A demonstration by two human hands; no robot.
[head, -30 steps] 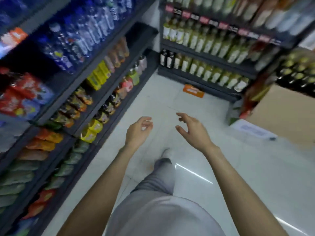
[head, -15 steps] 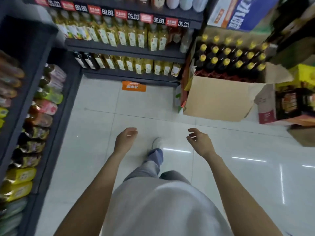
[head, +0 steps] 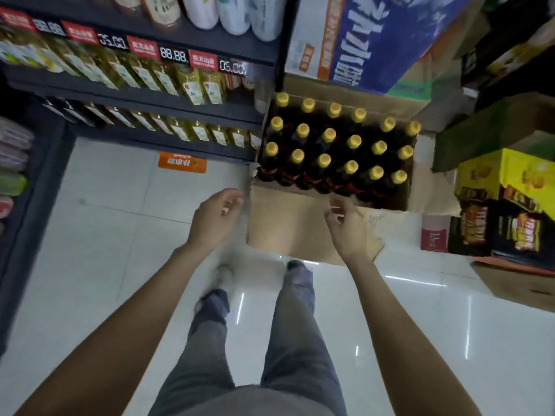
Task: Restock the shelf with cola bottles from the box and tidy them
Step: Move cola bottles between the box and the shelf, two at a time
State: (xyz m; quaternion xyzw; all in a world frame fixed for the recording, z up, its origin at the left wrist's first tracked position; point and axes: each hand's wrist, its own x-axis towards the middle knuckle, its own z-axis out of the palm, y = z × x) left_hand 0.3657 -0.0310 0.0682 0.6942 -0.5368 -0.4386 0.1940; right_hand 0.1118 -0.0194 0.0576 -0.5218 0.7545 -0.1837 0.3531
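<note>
Both hands [head: 282, 219] hover empty nr box [head: 300, 229] w/ cola bottles [head: 327, 145].

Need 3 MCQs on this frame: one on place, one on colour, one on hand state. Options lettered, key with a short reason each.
1. Where does the cardboard box of cola bottles stand?
A. on the floor, right of the dark shelf unit
B. on the top shelf
C. on a cart

2. What colour are the bottle caps?
A. red
B. yellow
C. white

3. What are the hands doing?
A. both grip bottles
B. left hand grips a bottle
C. both empty, fingers loosely curled

Key:
1 A: the box sits on the floor tiles beside the shelf unit's end.
2 B: every cap showing is yellow.
3 C: left hand and right hand hover before the box, holding nothing.
</note>
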